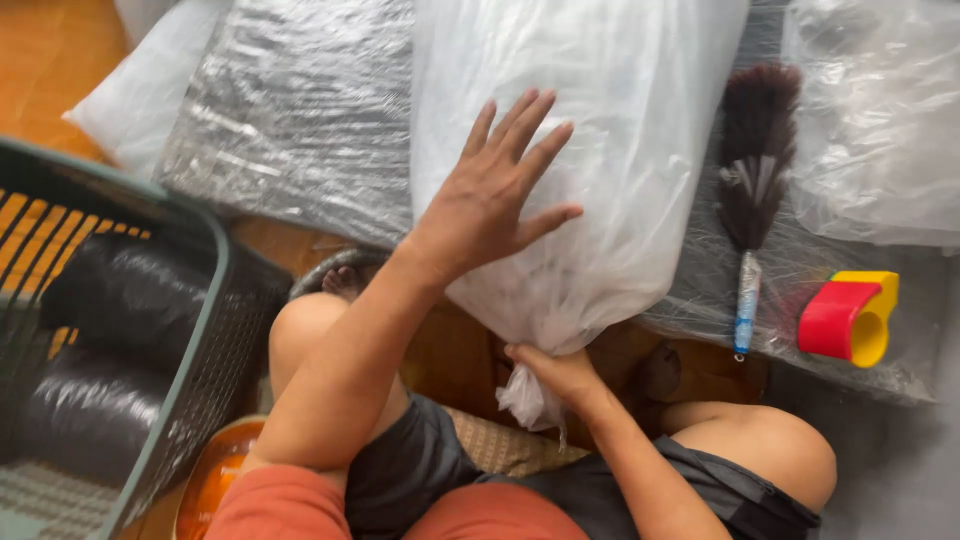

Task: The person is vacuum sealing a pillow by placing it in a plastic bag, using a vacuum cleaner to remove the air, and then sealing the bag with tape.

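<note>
We pressed our left hand (490,195) flat, fingers spread and grasping nothing, on the big white plastic bag (590,150) lying on the floor before our knees. Our right hand (555,368) clenched its gathered neck; a tight grip there seemed wise. A green basket (215,300) crowded the left, a feather duster (752,170) and tape dispenser (848,315) the right.

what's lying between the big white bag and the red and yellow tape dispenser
A dark feather duster with a bluish handle lies between the white bag and the tape dispenser, in the head view.
</note>
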